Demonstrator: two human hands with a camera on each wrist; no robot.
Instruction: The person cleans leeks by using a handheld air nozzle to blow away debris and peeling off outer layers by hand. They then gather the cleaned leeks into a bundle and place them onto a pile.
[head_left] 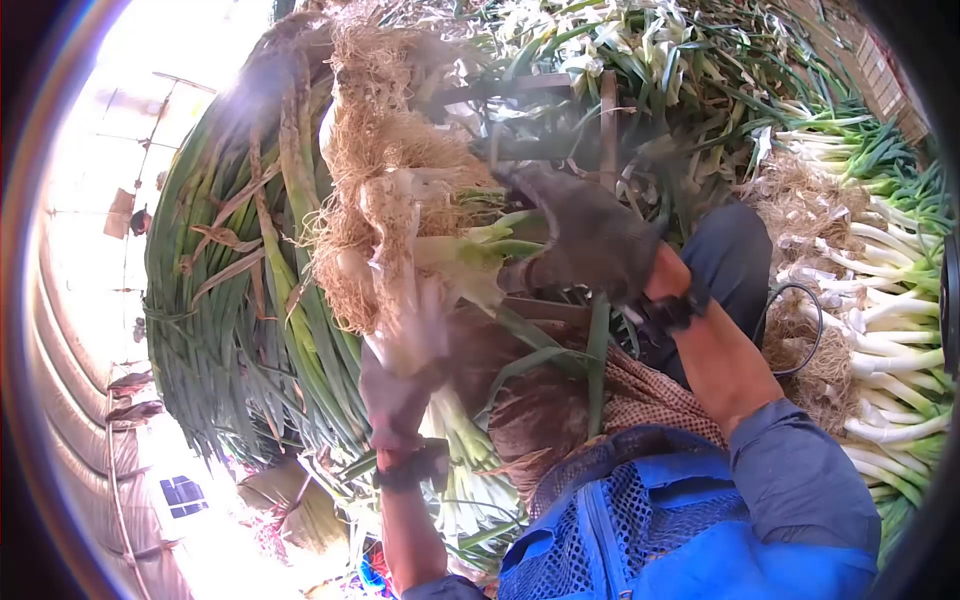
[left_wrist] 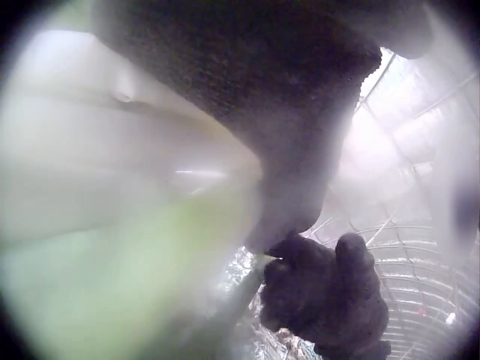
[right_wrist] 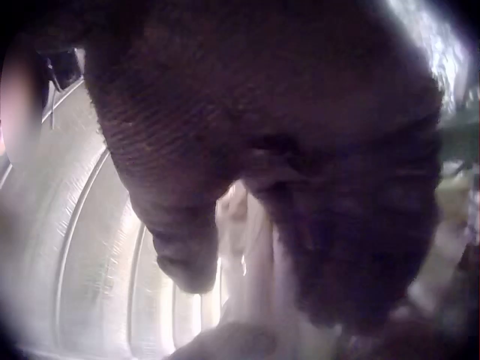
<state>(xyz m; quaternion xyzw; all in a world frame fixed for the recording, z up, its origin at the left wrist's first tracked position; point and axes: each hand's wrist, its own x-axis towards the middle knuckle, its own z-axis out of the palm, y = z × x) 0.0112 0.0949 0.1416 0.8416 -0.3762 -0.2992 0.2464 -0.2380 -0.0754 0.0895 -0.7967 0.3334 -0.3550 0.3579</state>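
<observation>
Brown-gloved left hand (head_left: 400, 395) grips leeks below their bushy roots (head_left: 385, 150) in the head view. In the left wrist view, its dark glove (left_wrist: 255, 90) lies against a large white and green stalk (left_wrist: 135, 195). The gloved right hand (head_left: 590, 235) is beside the green end of a leek (head_left: 460, 250), thumb and fingers spread apart around the leaves. The right wrist view shows the right hand (right_wrist: 262, 150) with a gap between thumb and fingers, pale stalks (right_wrist: 255, 262) beyond. Whether it touches the leaves is unclear.
A tall heap of green leaves (head_left: 240, 270) stands at the left. Trimmed leeks (head_left: 890, 330) lie in a row at the right, roots inward. Loose leaves (head_left: 640, 40) pile up at the back, near a wooden frame (head_left: 608, 130). The person's knee (head_left: 730, 260) is beside the right hand.
</observation>
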